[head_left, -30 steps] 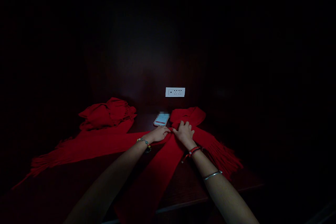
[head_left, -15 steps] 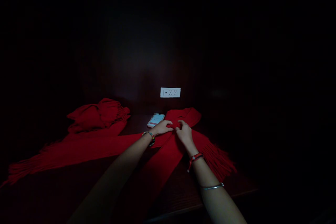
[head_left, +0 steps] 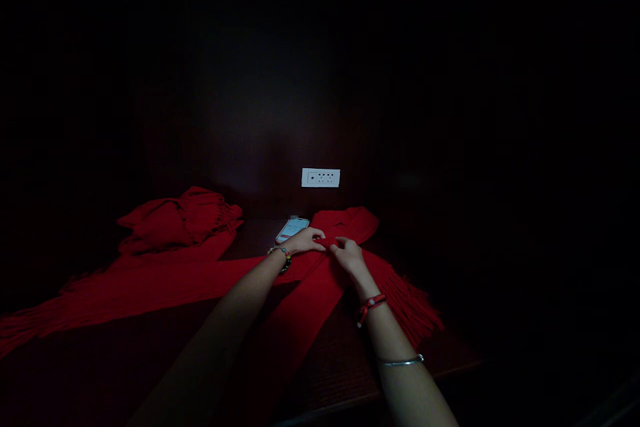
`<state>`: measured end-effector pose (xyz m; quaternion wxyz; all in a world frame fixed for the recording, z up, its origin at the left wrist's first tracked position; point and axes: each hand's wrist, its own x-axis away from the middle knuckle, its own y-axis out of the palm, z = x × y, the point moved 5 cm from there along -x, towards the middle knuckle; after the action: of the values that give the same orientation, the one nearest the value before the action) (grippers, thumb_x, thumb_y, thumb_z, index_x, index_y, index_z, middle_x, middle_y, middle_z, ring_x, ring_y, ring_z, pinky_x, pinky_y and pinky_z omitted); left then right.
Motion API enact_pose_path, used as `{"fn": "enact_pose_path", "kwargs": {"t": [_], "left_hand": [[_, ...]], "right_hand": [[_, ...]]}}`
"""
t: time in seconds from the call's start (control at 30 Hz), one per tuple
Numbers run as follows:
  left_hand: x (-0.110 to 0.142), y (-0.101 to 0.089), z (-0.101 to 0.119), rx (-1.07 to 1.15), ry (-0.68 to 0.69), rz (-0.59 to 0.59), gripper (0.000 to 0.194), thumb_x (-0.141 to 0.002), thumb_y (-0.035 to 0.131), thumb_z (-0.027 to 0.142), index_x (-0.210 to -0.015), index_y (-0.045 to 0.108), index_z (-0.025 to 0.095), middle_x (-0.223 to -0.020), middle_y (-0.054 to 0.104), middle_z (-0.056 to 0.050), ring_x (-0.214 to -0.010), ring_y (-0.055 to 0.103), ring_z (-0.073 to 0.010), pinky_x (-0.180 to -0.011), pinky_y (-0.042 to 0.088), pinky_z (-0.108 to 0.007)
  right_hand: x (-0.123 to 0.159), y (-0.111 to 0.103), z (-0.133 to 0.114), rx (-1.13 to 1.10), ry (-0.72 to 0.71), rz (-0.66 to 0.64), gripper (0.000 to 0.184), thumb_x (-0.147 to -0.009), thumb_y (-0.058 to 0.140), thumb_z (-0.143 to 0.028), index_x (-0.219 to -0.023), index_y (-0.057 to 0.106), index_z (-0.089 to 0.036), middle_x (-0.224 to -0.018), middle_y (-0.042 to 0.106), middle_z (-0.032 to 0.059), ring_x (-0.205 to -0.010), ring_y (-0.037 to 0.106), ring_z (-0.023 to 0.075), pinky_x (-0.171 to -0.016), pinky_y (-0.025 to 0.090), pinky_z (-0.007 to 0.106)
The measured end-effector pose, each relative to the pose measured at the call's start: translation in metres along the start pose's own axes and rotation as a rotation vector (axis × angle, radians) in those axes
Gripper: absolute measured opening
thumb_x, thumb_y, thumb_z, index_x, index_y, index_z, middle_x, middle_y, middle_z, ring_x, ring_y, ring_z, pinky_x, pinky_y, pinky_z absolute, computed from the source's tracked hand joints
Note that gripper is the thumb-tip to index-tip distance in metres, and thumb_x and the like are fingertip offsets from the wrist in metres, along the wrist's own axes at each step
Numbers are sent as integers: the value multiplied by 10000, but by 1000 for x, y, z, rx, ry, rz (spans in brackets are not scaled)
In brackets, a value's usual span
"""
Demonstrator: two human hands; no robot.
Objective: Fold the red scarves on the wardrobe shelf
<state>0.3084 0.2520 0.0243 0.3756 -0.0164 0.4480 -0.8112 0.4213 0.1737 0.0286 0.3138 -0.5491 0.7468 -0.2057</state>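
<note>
Scarf [head_left: 320, 283], red and fringed, lies spread over a dark table [head_left: 345, 370], its far part curved into a loop beyond the hands. One flat band of red cloth runs from the hands toward the near edge of the table, another stretches away to the left and ends in long fringe, and a shorter fringed end fans out to the right, beside the right forearm; whether all these bands belong to a single piece, I cannot tell. Left hand [head_left: 307, 239] and right hand [head_left: 347, 255] meet close together where the bands cross, each with thumb and fingers closed on a small bunched fold of the scarf that shows between them. A beaded bracelet [head_left: 286, 260] circles the left wrist; a red cord band [head_left: 371, 307] is on the right wrist, with a silver bangle [head_left: 401, 362] farther up that forearm. Just beyond the left hand lies a phone [head_left: 291, 231], screen up and lit, part of its display blurred. Off to the left, behind the long band, sits a heap of red cloth [head_left: 173, 223], crumpled and partly fringed. Behind everything stands a dark wall [head_left: 250, 147] with a white socket plate [head_left: 321, 178] fixed above the table.
</note>
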Motion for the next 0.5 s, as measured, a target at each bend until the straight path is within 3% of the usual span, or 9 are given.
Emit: {"fn": "enact_pose_path", "kwargs": {"t": [0.1,0.2,0.37,0.5], "left_hand": [[-2,0,4,-19,-7,77,183,-624,580,125,-804,591,155,-769,578,25,-771,513,-135,-744,380,-215],[1,5,2,4,-23,151,266,-649,512,75,-892,583,154,-895,595,-2,-863,517,-141,-820,367,-230],[7,9,-12,62,-85,218,250,-723,484,150,-950,587,131,-967,608,-45,-904,533,-152,-828,387,-246],[5,3,-14,70,-95,215,250,-713,539,207,-941,601,125,-933,624,-39,-862,548,-145,-792,403,-227]], "right_hand": [[-5,-2,5,-40,-31,-14,333,-808,393,-203,-1069,581,-121,-1076,609,87,-995,549,160,-845,397,243],[-6,1,13,15,-30,-40,392,-757,482,-161,-1144,527,-112,-1101,593,107,-1000,549,175,-843,402,254],[-6,8,20,125,-51,-40,342,-729,545,-154,-1068,576,-126,-1048,612,132,-989,550,209,-844,392,271],[-10,6,22,89,-72,-36,281,-748,526,-163,-1022,589,-156,-1000,632,89,-933,572,173,-804,409,246]]}}
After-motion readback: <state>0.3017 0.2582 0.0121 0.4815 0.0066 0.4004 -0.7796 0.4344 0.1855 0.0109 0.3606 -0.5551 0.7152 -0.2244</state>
